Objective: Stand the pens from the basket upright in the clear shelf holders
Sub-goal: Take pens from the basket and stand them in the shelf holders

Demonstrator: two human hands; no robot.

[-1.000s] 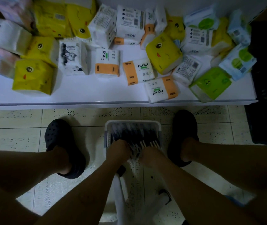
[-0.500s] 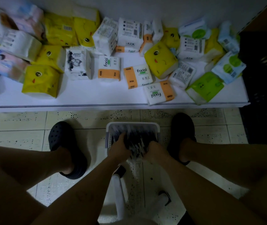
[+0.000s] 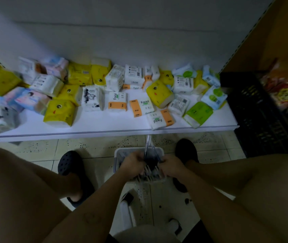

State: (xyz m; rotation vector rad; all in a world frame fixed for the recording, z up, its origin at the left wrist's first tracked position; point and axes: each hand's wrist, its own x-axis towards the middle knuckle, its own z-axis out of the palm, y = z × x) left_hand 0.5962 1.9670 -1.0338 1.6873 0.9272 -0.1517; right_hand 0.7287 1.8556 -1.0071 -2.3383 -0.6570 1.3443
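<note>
Over the basket [image 3: 119,152], left hand [image 3: 133,164] and right hand [image 3: 171,167], each grip curled round pens [image 3: 150,163].

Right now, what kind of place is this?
Probably a small shop. A low white shelf is crowded with tissue packs, a black crate stands beside it, and a basket of pens sits on the tiled floor.

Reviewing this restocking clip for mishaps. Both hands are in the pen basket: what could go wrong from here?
Both the left hand and right hand grip a loose bundle of pens; some stick out unevenly and could slip back into the basket or onto the floor. No clear holders are in view, and tissue packs crowd the shelf ahead.
</note>
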